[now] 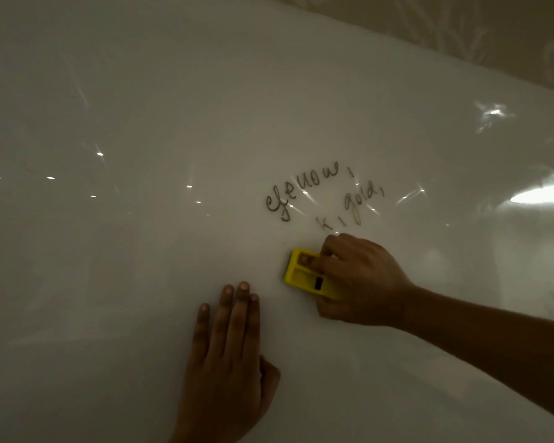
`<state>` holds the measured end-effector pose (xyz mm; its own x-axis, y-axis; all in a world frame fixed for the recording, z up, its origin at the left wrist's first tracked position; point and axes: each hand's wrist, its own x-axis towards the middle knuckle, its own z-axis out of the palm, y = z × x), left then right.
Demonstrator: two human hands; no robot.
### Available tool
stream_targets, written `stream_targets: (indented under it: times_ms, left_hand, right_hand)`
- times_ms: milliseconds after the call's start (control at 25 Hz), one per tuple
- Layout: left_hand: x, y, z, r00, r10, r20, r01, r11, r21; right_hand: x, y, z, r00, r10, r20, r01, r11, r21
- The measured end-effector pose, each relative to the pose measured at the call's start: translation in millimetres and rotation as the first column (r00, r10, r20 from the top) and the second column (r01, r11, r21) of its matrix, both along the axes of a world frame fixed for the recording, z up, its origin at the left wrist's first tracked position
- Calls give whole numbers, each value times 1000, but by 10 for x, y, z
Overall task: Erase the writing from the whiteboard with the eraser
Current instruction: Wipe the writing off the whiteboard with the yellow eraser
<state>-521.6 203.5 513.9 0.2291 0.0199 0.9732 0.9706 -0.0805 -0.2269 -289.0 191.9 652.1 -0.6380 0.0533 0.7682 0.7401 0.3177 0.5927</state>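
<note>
Yellow eraser [304, 273] in right hand [362, 279], long axis down-right

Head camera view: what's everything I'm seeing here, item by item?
whiteboard: one, white and glossy with light reflections, fills nearly the whole view.
writing: a few dark handwritten words and marks, right of centre, just above the eraser.
eraser: one, yellow, pressed on the board below the writing.
wall: one strip, beige with a pale pattern, top right behind the board.
left hand: one, flat on the board with fingers spread slightly, bottom centre.
right hand: one, gripping the eraser, bare forearm reaching in from the lower right.
</note>
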Motion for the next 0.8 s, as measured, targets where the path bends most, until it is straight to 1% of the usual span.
stream_targets:
  times_ms: [40,80,120,160,200,240,280,320,360,400,440,480,520,560,600,640,680,720,760,800]
  left_hand:
    - [0,3,-4,1000,1,0,-1,1000,2]
    - [0,8,-11,1000,1,4,-1,1000,1]
    - [2,14,-17,1000,4,11,-4,1000,2]
    - [9,19,-23,1000,8,17,-8,1000,3]
    - [18,24,-25,1000,11,21,-12,1000,7]
    - [28,30,-24,1000,11,26,-11,1000,14]
    - [28,32,-25,1000,7,30,-7,1000,20]
    - [25,29,-24,1000,0,31,-1,1000,28]
    - [18,26,-19,1000,-4,28,3,999,35]
    - [14,21,-16,1000,-6,23,5,999,38]
    - [17,14,-11,1000,-7,17,7,999,39]
    - [10,2,-11,1000,-8,16,7,999,34]
    - [11,-5,-12,1000,-9,17,8,1000,26]
    - [17,-4,-15,1000,-8,18,7,1000,20]
    - [17,-3,-13,1000,-4,16,4,1000,19]
    - [18,-4,-10,1000,-4,14,3,1000,20]
    - [14,-5,-3,1000,-6,13,6,1000,23]
    - [8,0,-3,1000,-8,13,7,1000,30]
    - [0,4,-6,1000,-6,12,6,999,39]
    - [0,1,-15,1000,-6,7,6,999,45]
  right_hand:
    - [128,-5,53,997,-52,51,52,999,11]
    - [225,-19,146,995,-102,-9,102,995,7]
    - [283,-33,254,978,-126,-164,126,992,-12]
    - [289,-47,335,928,-114,-355,104,993,-46]
    - [238,-47,369,864,-82,-498,57,996,-65]
    - [143,-58,334,828,-41,-560,5,998,-66]
    - [22,-60,244,841,1,-541,-42,997,-64]
    - [-105,-71,110,896,39,-443,-74,995,-62]
    - [-205,-85,-58,959,50,-279,-72,995,-68]
    - [-210,-85,-149,992,40,-118,-49,996,-72]
    - [-163,-114,-106,999,12,-44,-15,997,-72]
    - [-130,-141,26,995,-26,-101,17,996,-85]
    - [-102,-163,178,961,-42,-273,15,995,-99]
    - [-104,-172,291,897,-49,-439,-8,992,-127]
    - [-166,-164,333,864,-41,-503,-25,992,-124]
    - [-268,-156,297,885,-13,-465,-33,995,-90]
    - [-386,-143,209,936,24,-350,-50,997,-66]
    - [-474,-133,68,980,67,-187,-80,995,-65]
    - [-493,-127,-76,995,90,-41,-93,992,-85]
    - [-410,-126,-138,993,98,62,-92,991,-98]
